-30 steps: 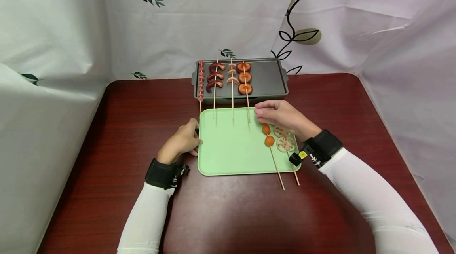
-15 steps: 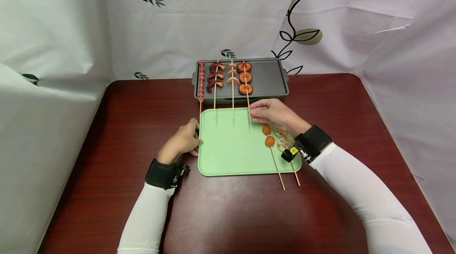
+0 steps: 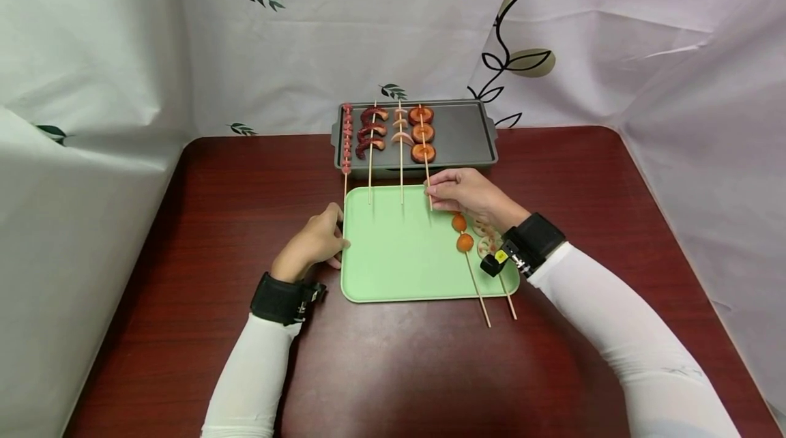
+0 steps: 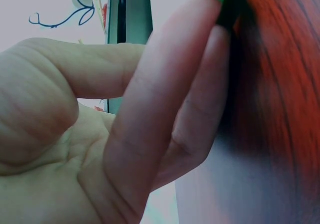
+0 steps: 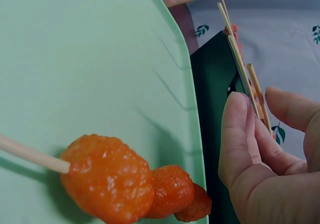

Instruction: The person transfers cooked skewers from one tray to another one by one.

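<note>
At the left rim of the light green tray (image 3: pixel 399 254), my left hand (image 3: pixel 313 237) grips the edge, thumb over the rim and the other fingers bent beside and below it. My right hand (image 3: pixel 469 192) is over the tray's far right part, thumb and fingers either side of the bare stick of a skewer (image 3: pixel 422 132) with round brown slices. In the right wrist view a gap shows between the fingertips (image 5: pixel 272 96) around that stick (image 5: pixel 260 96). Below this hand, an orange ball skewer (image 3: pixel 464 242) and a lotus root skewer (image 3: pixel 488 247) lie on the tray.
Behind the tray stands a dark grill pan (image 3: pixel 463 131). Across its left half lie a pink bead-like skewer (image 3: pixel 346 138), a dark red tentacle skewer (image 3: pixel 371 131) and a pale curled-piece skewer (image 3: pixel 400 127), their sticks jutting toward the tray. The table (image 3: pixel 258 179) is reddish brown wood.
My right hand has moved left, from above the orange balls to the stick of the brown slice skewer. The left hand stays on the tray's rim.
</note>
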The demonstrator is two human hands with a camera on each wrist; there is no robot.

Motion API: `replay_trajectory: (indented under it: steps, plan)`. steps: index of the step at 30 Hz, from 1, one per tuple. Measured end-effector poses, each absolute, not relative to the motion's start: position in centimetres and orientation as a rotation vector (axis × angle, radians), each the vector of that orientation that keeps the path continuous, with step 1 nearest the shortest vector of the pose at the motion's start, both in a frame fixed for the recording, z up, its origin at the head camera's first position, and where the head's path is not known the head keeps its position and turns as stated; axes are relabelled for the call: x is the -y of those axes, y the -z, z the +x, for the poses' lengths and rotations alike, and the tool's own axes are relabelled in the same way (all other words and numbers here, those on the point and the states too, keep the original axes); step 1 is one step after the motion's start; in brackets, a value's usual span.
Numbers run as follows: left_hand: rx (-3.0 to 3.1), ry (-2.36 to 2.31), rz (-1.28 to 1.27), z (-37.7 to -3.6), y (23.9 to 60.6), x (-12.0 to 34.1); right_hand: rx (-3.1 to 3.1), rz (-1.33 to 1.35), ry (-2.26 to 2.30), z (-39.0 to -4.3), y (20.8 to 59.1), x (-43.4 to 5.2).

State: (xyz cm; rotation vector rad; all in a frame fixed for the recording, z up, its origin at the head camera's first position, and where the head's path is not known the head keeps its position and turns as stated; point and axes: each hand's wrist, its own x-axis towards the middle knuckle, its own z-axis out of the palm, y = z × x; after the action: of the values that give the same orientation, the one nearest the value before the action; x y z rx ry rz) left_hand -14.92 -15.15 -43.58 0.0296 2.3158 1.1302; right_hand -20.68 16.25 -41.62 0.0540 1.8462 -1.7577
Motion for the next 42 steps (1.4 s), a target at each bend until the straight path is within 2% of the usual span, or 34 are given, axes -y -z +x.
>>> replay_trajectory:
  steps: [42]
  plan:
    - [-2.296,-1.148,0.045,-15.05,43.71,15.25,-2.000,-0.041,1.655,-20.85,41.03,-16.58]
